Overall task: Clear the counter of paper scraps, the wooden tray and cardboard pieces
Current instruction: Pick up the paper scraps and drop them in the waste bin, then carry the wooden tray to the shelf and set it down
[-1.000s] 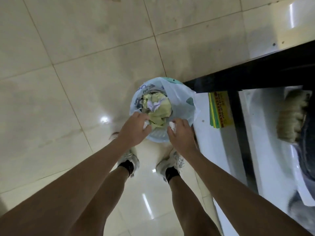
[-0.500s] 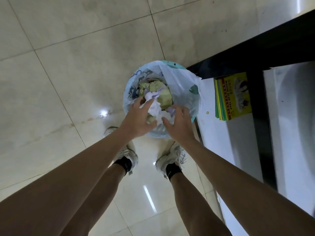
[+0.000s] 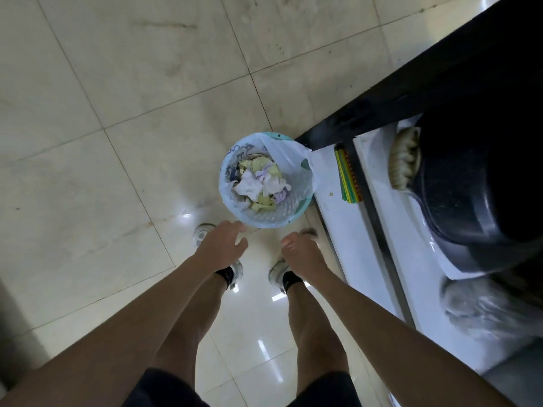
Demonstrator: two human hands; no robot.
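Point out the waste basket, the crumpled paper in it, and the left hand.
waste basket [image 3: 274, 220]: head view, near rim.
crumpled paper [image 3: 249, 183]: head view, white wad.
left hand [image 3: 220, 248]: head view, back of hand.

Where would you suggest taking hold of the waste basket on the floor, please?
Grip the waste basket by its bare near rim, coming straight down from above. It stands upright with its mouth open; the loose bag liner drapes over the far side, and crumpled paper scraps fill the middle.

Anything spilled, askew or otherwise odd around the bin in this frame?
Nothing looks spilled: the crumpled paper scraps sit inside the lined wastebasket, which stands upright on the floor. The liner bag is bunched up higher on the counter side. Both the left hand and right hand are empty, apart from the bin.
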